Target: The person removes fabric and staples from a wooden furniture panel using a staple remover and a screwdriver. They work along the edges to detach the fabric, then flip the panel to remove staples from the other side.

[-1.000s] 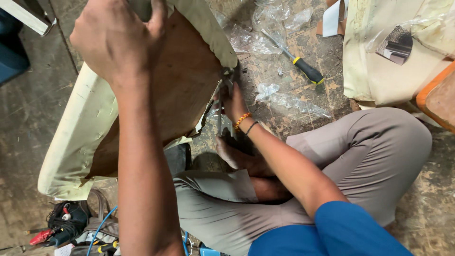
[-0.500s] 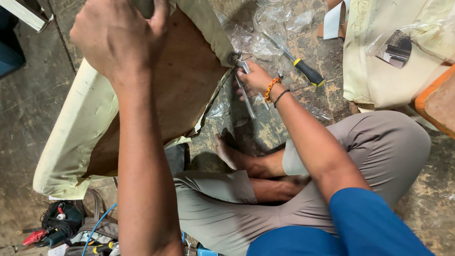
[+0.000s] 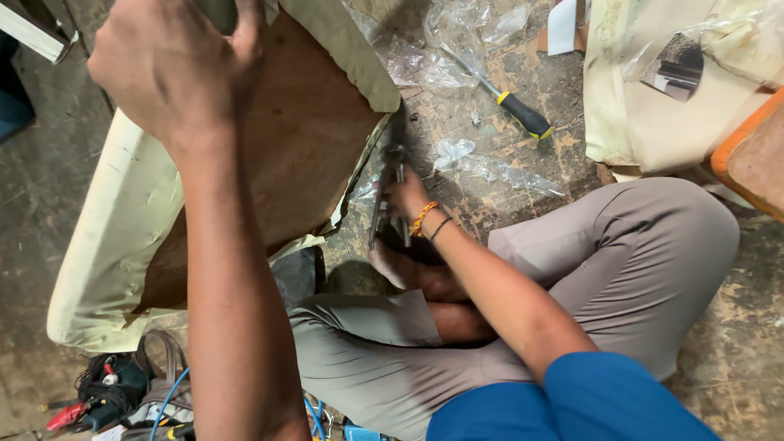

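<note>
My left arm reached up, my left hand (image 3: 175, 69) curled tight over the top edge of the seat cushion (image 3: 278, 155), holding it tilted on the floor (image 3: 490, 188). My right hand (image 3: 406, 198) was down at the cushion's lower corner, fingers wrapped round a metal stapler (image 3: 386, 204). Beyond it lay a screwdriver (image 3: 514, 106).

matt wood seat board (image 3: 302, 155), cream cloth
</note>
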